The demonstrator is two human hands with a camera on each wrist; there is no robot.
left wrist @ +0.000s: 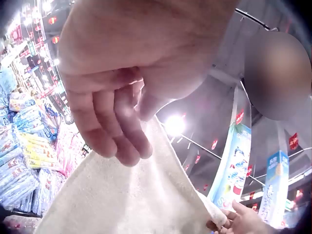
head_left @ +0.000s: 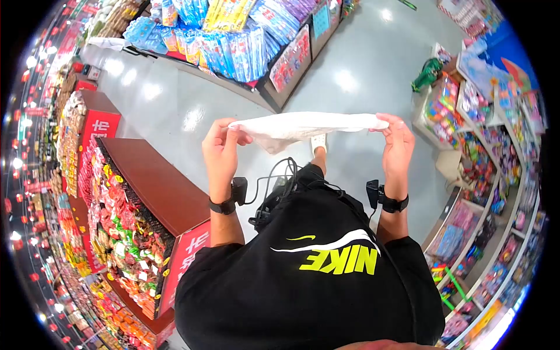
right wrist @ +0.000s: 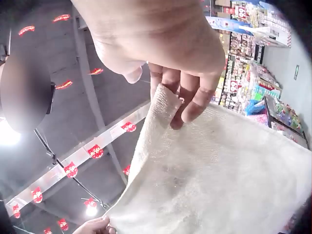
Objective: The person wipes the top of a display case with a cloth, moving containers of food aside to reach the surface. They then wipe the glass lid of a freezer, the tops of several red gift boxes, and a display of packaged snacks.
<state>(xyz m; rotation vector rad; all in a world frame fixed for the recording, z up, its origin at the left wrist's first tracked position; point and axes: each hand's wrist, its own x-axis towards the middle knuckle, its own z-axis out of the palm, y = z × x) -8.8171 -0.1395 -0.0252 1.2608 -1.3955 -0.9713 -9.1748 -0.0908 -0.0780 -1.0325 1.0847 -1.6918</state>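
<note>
A white cloth (head_left: 309,123) with a towel-like weave is stretched between both hands at about waist height, sagging below its top edge. My left hand (head_left: 223,149) pinches one upper corner between thumb and curled fingers. At the opposite corner, my right hand (head_left: 399,143) grips the cloth, its fingers curled at the edge. In the left wrist view the cloth (left wrist: 129,195) hangs down from the fingertips. Faint greyish marks show on the cloth (right wrist: 229,161) in the right wrist view, where a folded corner lies against the fingers.
Ahead stands a bin of blue and yellow packets (head_left: 233,52). To the left, a brown-topped display (head_left: 140,175) borders heaped wrapped goods (head_left: 125,233). Curved shelves (head_left: 484,157) of small goods run along the right. Grey shiny floor (head_left: 344,81) lies between them. Black cables (head_left: 286,169) hang at the waist.
</note>
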